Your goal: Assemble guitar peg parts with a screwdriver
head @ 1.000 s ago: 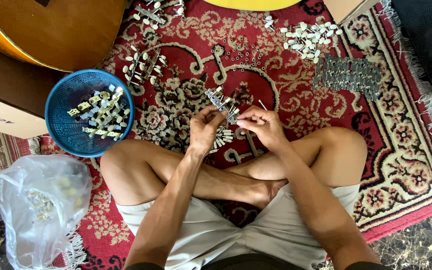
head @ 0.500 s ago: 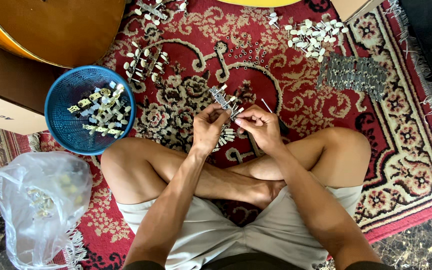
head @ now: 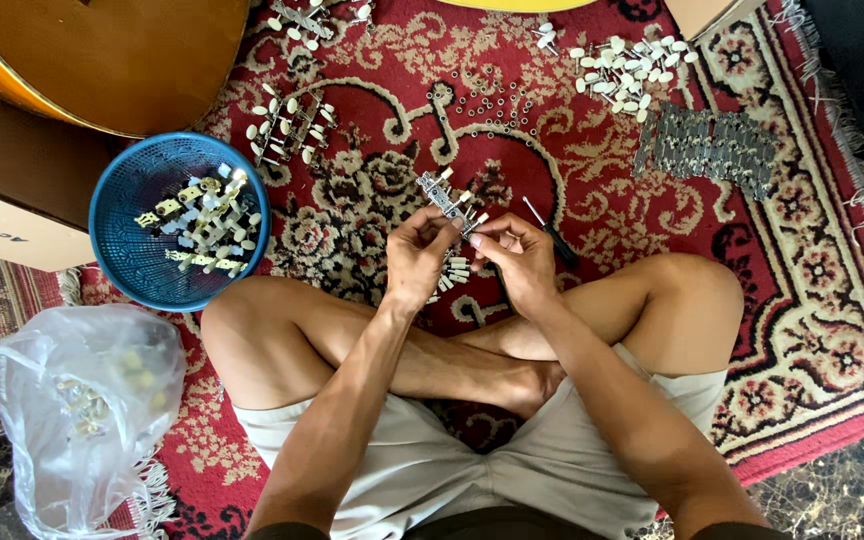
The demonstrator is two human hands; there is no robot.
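Note:
I sit cross-legged on a red patterned rug [head: 812, 330]. My left hand [head: 414, 256] grips a metal tuning-machine strip with white knobs [head: 442, 195], held tilted above the rug. My right hand [head: 518, 256] pinches the strip's lower end from the right, fingers closed on a small part there. A few loose white-knobbed pegs [head: 452, 272] lie under the hands. A dark-handled screwdriver [head: 552, 236] rests on the rug just beyond my right hand.
A blue basket [head: 122, 190] of assembled tuner strips sits left. A clear plastic bag [head: 77, 410] lies at lower left, a guitar body [head: 102, 60] at top left. Finished strips [head: 287, 125], white knobs [head: 627, 70], small washers [head: 502, 108] and metal plates [head: 712, 150] lie ahead.
The view has shifted slightly. Both hands stay on the tuner strip, with small finger movements at its lower end.

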